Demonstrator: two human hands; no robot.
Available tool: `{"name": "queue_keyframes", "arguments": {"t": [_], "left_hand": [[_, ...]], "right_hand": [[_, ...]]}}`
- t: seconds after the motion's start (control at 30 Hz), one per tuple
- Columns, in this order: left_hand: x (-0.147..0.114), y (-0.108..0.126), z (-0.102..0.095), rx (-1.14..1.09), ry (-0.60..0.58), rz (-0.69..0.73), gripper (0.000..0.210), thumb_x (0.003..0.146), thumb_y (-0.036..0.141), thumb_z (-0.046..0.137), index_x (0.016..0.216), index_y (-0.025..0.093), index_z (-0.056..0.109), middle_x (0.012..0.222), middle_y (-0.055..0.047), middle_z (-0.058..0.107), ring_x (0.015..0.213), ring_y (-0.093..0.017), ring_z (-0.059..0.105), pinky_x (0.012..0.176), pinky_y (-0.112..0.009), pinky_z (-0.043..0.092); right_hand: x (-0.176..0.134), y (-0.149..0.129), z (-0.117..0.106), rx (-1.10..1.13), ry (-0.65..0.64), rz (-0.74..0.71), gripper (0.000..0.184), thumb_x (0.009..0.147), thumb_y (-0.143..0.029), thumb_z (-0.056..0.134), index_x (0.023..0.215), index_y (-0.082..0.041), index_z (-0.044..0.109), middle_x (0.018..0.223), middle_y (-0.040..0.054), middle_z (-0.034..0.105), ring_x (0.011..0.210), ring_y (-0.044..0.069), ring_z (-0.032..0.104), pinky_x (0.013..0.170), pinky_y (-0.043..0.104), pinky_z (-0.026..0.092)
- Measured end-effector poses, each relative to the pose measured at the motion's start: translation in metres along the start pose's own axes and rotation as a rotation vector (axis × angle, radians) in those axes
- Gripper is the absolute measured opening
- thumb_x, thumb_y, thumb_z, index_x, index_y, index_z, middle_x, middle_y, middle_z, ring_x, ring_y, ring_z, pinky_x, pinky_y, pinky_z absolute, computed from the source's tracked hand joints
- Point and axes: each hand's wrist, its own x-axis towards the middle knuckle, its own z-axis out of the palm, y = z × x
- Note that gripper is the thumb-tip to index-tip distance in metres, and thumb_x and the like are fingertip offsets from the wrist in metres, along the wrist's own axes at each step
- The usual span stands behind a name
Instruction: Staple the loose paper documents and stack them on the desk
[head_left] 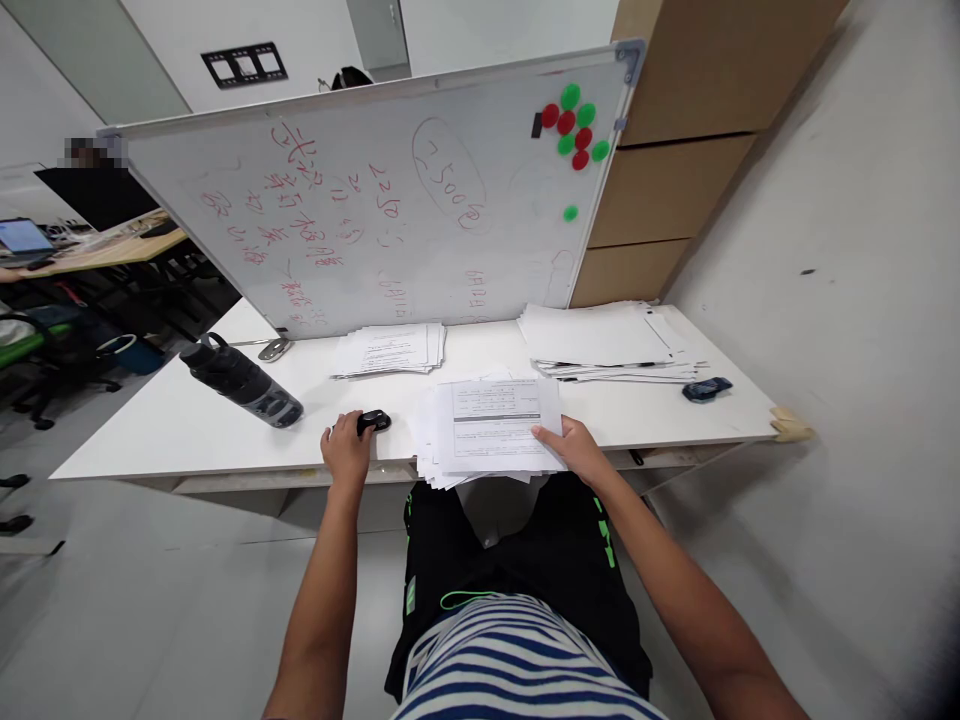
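Observation:
My left hand is closed around the near end of a small black stapler, which lies on the white desktop left of the papers. Its far end sticks out past my fingers. A loose stack of printed papers lies in front of me, slightly overhanging the desk's front edge. At its right side, my right hand grips the paper edge, thumb on top and the other fingers hidden underneath. How many sheets it holds cannot be made out.
Behind lie a smaller paper stack and a wider one. A dark bottle leans left in view, near a grey object. A dark blue item sits right. A whiteboard and cardboard boxes stand behind.

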Motion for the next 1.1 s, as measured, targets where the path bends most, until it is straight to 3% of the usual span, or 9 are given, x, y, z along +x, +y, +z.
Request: {"name": "queue_keyframes", "arguments": {"t": [0.2, 0.4, 0.6, 0.9, 1.1], "left_hand": [[0.001, -0.003, 0.0, -0.027, 0.011, 0.028, 0.037, 0.092, 0.033, 0.051, 0.126, 0.023, 0.06, 0.132, -0.012, 0.064, 0.134, -0.028, 0.049, 0.112, -0.047, 0.026], [-0.007, -0.002, -0.005, -0.074, 0.022, 0.064, 0.035, 0.093, 0.034, 0.052, 0.126, 0.023, 0.06, 0.131, -0.011, 0.065, 0.132, -0.027, 0.051, 0.111, -0.046, 0.027], [-0.018, 0.003, -0.012, -0.109, 0.011, 0.072, 0.034, 0.094, 0.035, 0.052, 0.125, 0.024, 0.06, 0.131, -0.009, 0.065, 0.134, -0.024, 0.049, 0.112, -0.041, 0.026], [-0.019, -0.001, -0.014, -0.17, -0.002, 0.067, 0.034, 0.092, 0.034, 0.054, 0.125, 0.027, 0.061, 0.131, -0.007, 0.065, 0.132, -0.024, 0.051, 0.11, -0.039, 0.03], [-0.017, 0.003, -0.013, -0.098, -0.052, 0.063, 0.036, 0.088, 0.032, 0.059, 0.123, 0.026, 0.064, 0.129, -0.008, 0.066, 0.13, -0.027, 0.053, 0.109, -0.041, 0.032]], "right_hand": [[0.01, -0.025, 0.002, 0.019, 0.083, -0.046, 0.045, 0.078, -0.045, 0.073, 0.112, -0.015, 0.071, 0.117, 0.0121, 0.073, 0.105, 0.029, 0.07, 0.092, 0.044, 0.056], [0.026, -0.054, 0.058, -0.058, -0.055, 0.006, 0.034, 0.081, -0.035, 0.068, 0.107, -0.014, 0.071, 0.11, 0.0125, 0.075, 0.098, 0.027, 0.072, 0.088, 0.039, 0.057], [0.039, -0.053, 0.107, -0.176, -0.149, 0.02, 0.026, 0.078, -0.026, 0.065, 0.1, -0.014, 0.072, 0.105, 0.0116, 0.075, 0.095, 0.028, 0.071, 0.084, 0.038, 0.056], [0.044, -0.043, 0.132, -0.271, -0.244, 0.008, 0.029, 0.078, -0.027, 0.064, 0.105, -0.017, 0.069, 0.11, 0.0093, 0.074, 0.098, 0.026, 0.07, 0.082, 0.034, 0.054], [0.046, -0.053, 0.151, -0.408, -0.34, -0.08, 0.033, 0.082, -0.033, 0.063, 0.112, -0.019, 0.062, 0.116, 0.0095, 0.07, 0.102, 0.026, 0.066, 0.082, 0.034, 0.051]]}}
